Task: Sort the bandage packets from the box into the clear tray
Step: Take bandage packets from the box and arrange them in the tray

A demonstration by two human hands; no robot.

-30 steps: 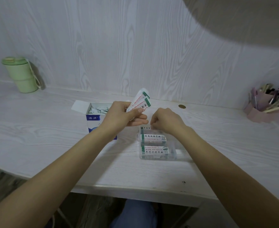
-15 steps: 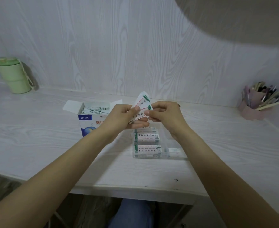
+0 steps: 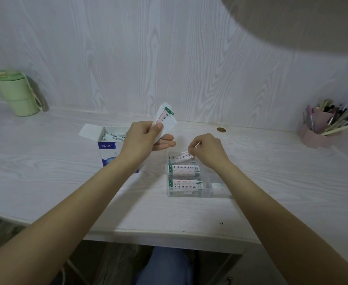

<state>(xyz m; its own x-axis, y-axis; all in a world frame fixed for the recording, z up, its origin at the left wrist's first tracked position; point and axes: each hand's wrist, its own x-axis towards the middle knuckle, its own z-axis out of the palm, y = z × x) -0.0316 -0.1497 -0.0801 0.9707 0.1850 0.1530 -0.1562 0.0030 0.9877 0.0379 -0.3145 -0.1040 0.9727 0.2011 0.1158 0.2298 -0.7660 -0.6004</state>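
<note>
Clear tray (image 3: 220, 194) on the desk (image 3: 45, 171) already holds two packet stacks; the box (image 3: 109, 149) at left remains well stocked. Since half a second ago, the right hand (image 3: 208, 150) has taken one bandage packet (image 3: 182, 156), pinching it over the tray's far compartment, while the left hand (image 3: 142, 140) grips the remaining packets (image 3: 165, 118).

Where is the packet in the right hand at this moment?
In the head view, right of centre: the right hand pinches the bandage packet over the far compartment of the clear tray, beside the box.
</note>
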